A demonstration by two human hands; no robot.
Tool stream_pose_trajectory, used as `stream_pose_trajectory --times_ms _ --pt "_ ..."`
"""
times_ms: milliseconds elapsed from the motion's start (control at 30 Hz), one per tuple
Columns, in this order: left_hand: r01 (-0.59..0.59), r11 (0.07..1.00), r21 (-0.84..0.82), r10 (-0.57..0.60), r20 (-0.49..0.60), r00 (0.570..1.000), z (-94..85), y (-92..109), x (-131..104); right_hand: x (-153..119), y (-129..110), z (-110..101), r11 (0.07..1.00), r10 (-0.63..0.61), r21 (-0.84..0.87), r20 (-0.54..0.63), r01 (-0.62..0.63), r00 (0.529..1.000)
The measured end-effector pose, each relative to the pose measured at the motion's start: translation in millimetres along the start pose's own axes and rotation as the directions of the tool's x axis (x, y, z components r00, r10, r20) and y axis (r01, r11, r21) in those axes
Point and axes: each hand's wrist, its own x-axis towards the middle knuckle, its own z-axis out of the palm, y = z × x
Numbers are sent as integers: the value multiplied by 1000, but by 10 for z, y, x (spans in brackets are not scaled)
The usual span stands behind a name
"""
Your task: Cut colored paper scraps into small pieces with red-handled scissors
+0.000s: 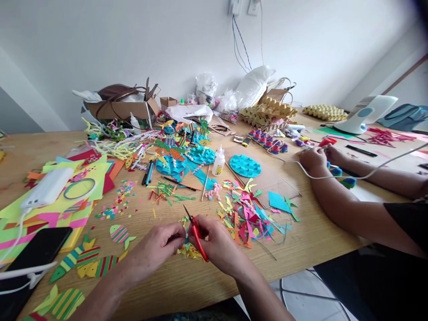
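Observation:
My right hand is closed around red-handled scissors, whose dark, pointed tip angles up and left. Close beside it, my left hand is pinched with fingers together; what it holds, if anything, is too small to make out. Under and between the hands lie small yellow paper scraps. To the left on the table are striped paper fish, among them a pink and green fish and a red and green fish. A pile of colourful paper offcuts spreads right of my right hand.
A glue bottle stands by a blue-painted oval piece. Coloured paper sheets, a white power bank and a black phone lie left. At right, a co-worker's hands work near a white cable.

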Motion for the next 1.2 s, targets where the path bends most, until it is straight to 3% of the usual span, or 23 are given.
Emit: stream_pose_trajectory --times_ms 167,267,433,700,1200 --pt "18 980 -196 -30 -58 998 90 -56 6 28 79 77 976 64 215 -113 -38 992" --pt "3 980 -197 -23 -96 995 157 -53 23 43 90 132 969 65 247 -166 -23 984" --pt "-9 983 -184 -25 -178 984 120 -19 24 0 38 137 992 35 130 -190 -10 981" --pt "-21 867 -497 -98 -213 972 43 -13 -37 -137 69 180 990 -17 -142 -58 8 998" --pt "-19 866 -500 -74 -164 984 76 -58 -12 -109 55 233 981 -8 -196 -94 -11 996"
